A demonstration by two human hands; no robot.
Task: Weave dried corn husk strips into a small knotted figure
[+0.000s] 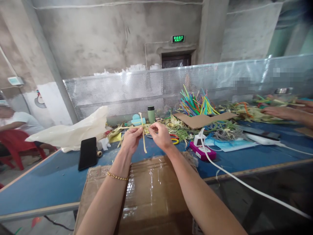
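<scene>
My left hand (pixel 132 139) pinches a thin, pale yellow strip (pixel 144 145) that looks like dried husk or straw. The strip stands nearly upright, its ends showing above and below my fingertips. Just to the right, my right hand (pixel 161 134) is closed in a pinch close to the strip. Whatever its fingertips hold is too small to make out. Both hands hover above the near part of the blue table (pixel 61 178), over a taped cardboard box (pixel 149 186). Behind them lie loose pale green husks (pixel 182 130) and yellow-and-red-handled scissors (pixel 174 141), partly hidden.
To the left are a black phone (pixel 88 153) and a cream plastic bag (pixel 73 132). A green bottle (pixel 151 116) and colourful pipe cleaners (pixel 195 102) stand behind. On the right, a purple power strip (pixel 202 152) trails a white cable (pixel 239 184); a co-worker's hands (pixel 281 112) work beyond.
</scene>
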